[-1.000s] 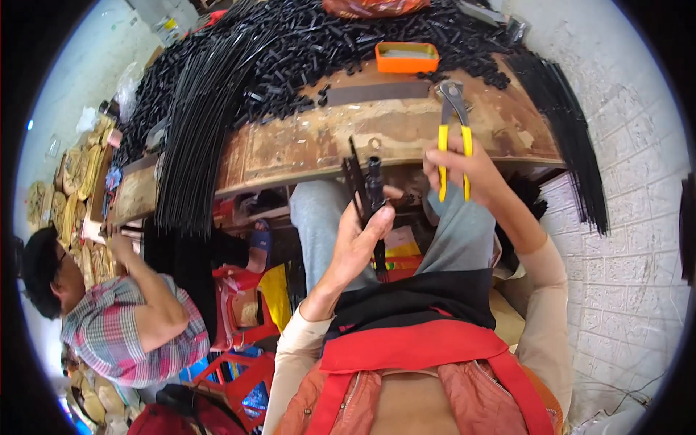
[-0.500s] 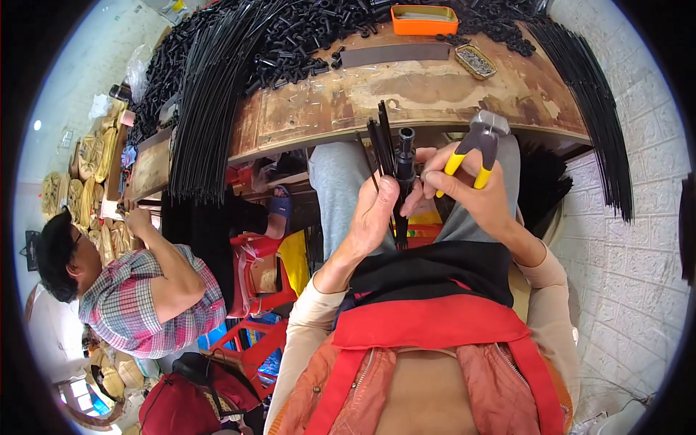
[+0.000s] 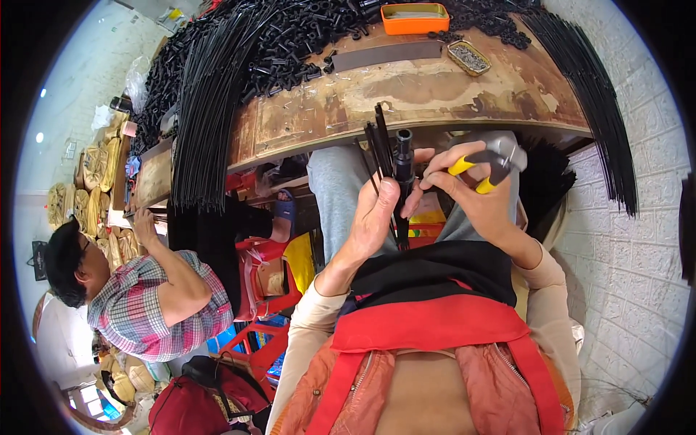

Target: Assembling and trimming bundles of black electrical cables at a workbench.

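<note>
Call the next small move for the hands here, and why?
Probably bring the yellow-handled pliers in the right hand down to the top of the black tube. The left hand holds the tube upright with thin black rods, and the right fingertips already touch it, pliers jaws pointing away.

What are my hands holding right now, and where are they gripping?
The left hand grips a bundle of black rods around its middle. The right hand holds yellow-handled pliers by the handles.
</note>
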`<state>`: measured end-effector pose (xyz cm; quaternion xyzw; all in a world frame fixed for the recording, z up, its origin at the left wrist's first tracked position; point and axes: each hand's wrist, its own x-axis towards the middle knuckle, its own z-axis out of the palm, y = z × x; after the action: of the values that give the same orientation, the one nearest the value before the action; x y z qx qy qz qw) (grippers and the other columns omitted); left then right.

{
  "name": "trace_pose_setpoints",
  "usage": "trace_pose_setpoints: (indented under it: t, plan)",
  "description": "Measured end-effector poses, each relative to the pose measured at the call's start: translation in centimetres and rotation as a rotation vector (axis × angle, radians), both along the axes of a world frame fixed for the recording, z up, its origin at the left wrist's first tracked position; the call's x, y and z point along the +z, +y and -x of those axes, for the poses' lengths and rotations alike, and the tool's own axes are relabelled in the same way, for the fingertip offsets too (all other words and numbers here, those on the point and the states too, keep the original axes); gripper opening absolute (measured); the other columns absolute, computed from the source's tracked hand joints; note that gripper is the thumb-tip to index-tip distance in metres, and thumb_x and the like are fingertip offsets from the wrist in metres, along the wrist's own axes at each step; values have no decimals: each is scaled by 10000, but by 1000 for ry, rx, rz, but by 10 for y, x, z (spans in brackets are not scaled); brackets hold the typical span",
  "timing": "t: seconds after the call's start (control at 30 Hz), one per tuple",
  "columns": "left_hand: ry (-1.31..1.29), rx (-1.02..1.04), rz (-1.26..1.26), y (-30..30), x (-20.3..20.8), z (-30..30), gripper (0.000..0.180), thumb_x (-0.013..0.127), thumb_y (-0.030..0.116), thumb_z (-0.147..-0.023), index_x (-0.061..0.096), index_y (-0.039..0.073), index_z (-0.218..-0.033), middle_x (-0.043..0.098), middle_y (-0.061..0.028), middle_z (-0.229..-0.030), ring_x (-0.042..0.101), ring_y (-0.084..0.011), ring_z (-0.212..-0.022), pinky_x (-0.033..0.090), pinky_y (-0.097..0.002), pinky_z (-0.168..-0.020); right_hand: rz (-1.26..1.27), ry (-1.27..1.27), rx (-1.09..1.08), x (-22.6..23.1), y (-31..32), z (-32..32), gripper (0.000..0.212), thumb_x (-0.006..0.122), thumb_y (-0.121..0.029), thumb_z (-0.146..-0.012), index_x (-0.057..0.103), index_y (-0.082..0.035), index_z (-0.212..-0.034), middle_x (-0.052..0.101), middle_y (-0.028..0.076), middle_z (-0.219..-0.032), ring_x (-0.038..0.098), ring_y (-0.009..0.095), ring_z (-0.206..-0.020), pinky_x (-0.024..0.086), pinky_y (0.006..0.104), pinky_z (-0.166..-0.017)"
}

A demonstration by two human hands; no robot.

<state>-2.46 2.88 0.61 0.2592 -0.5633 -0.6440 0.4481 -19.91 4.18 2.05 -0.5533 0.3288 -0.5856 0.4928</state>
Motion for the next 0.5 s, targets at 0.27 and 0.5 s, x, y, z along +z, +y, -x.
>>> trace_pose_setpoints:
  t: [0.27, 0.5]
  plan:
    - [-2, -84, -21, -4, -3, 6, 948, 389, 722, -882, 412, -113, -1330, 477, 22, -687, 409, -57, -603, 322, -208, -570, 304, 193, -58, -2, -1, 7, 209, 653, 88, -843, 553, -4, -1003, 659, 102, -923, 658, 189, -910, 533, 312, -839]
    - [24, -96, 5, -4, -9, 2, 790, 349, 622, -965, 454, -76, -1321, 477, 25, -719, 397, -61, -646, 362, -234, -662, 212, 167, -1, -1, 0, 10, 214, 660, 76, -845, 564, -16, -1013, 666, 88, -935, 648, 171, -929, 506, 304, -864]
